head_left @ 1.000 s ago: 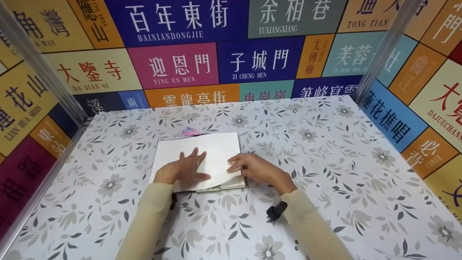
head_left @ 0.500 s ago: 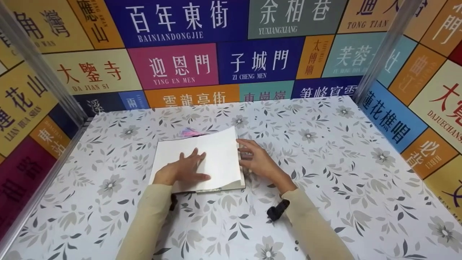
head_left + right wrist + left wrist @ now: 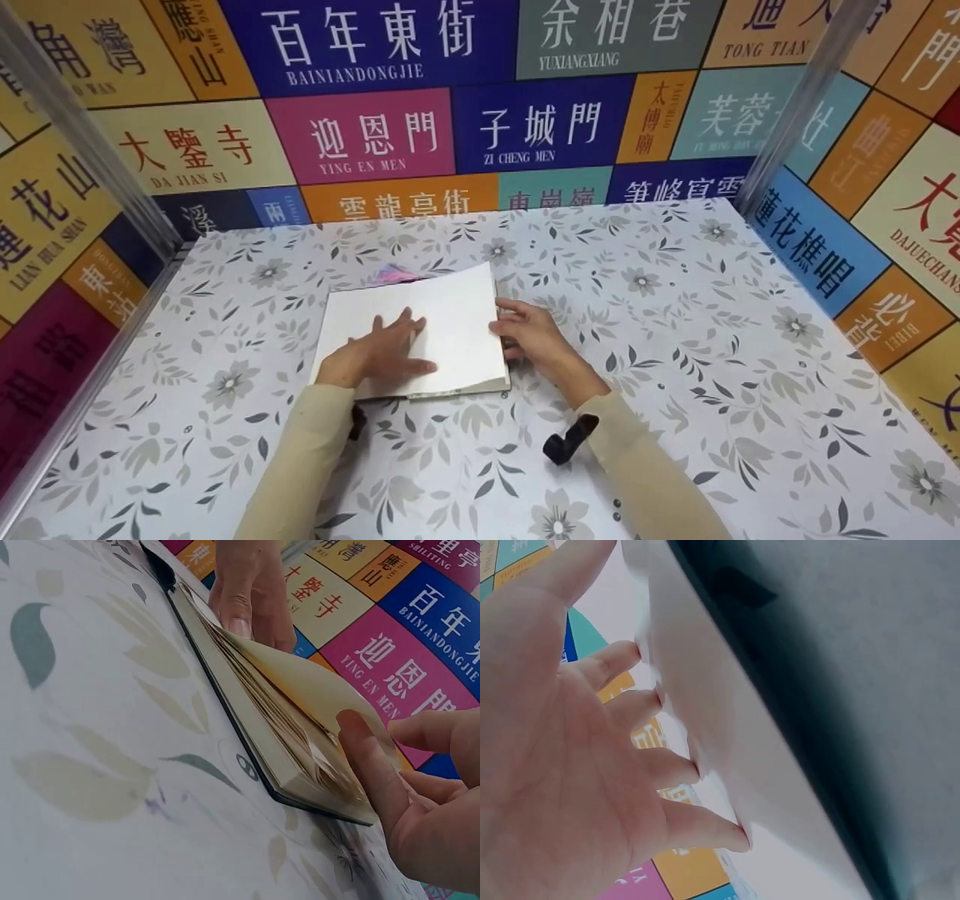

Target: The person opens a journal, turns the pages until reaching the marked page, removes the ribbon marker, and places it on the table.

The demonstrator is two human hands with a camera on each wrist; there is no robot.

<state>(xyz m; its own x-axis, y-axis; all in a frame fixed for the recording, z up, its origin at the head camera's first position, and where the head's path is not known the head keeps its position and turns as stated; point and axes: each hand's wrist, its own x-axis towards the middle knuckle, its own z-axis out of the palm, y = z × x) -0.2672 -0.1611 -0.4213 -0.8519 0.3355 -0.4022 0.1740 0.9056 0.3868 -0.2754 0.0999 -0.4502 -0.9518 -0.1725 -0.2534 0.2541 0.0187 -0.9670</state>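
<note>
A notebook lies spread on the patterned tabletop, its blank white page [image 3: 457, 322] facing up and its right side bowed upward. My left hand [image 3: 382, 349] rests on that page with fingers spread; in the left wrist view its fingertips [image 3: 724, 838] touch the paper. At the right edge, my right hand [image 3: 536, 334] pinches the lifted page between thumb and fingers. The right wrist view shows the thumb [image 3: 367, 757] on the near side of the curled page [image 3: 307, 682], above a stack of wavy leaves [image 3: 262, 697] and a dark cover.
Something pink and blue [image 3: 394, 273] pokes out behind the notebook's far edge. A floral cloth [image 3: 660, 345] covers the table. Walls of coloured sign panels [image 3: 360, 135] stand at the back and sides, with clear corner posts [image 3: 787, 112]. A black strap [image 3: 570, 440] hangs by the right wrist.
My right hand has left the page's lower right corner, moved up along the right edge, then drawn its fingers together there. The page's far right corner has risen. My left hand stays put.
</note>
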